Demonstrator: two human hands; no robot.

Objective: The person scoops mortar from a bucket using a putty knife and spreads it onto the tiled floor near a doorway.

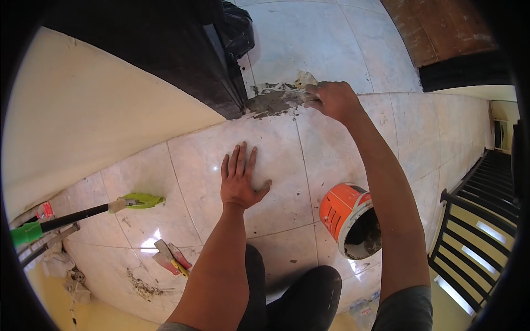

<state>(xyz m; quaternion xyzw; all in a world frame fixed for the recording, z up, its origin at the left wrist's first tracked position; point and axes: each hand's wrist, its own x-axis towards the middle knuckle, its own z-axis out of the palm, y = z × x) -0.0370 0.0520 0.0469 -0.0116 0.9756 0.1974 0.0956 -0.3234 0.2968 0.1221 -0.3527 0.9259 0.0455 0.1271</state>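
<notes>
My left hand [238, 179] lies flat on the pale floor tiles [265, 212], its fingers spread and nothing in it. Farther forward, my right hand [334, 101] has its fingers closed low over the right end of a wet grey mortar patch [273, 103]. What those fingers hold is mostly hidden. A crumpled off-white scrap [305, 80] shows just beyond the fingertips; I cannot tell whether it is gripped. The patch fills a strip between tiles, beside the foot of a black-covered post [234, 91]. Beneath my right forearm, an orange bucket [338, 205] holds dark grey residue.
A yellow-green broom head [144, 201] on a black pole lies left. Nearby are flat-bladed hand tools [170, 257], one red, and dirt crumbs [144, 288]. A black plastic bag [238, 28] stands beyond the post. Black slatted furniture [475, 220] borders the right.
</notes>
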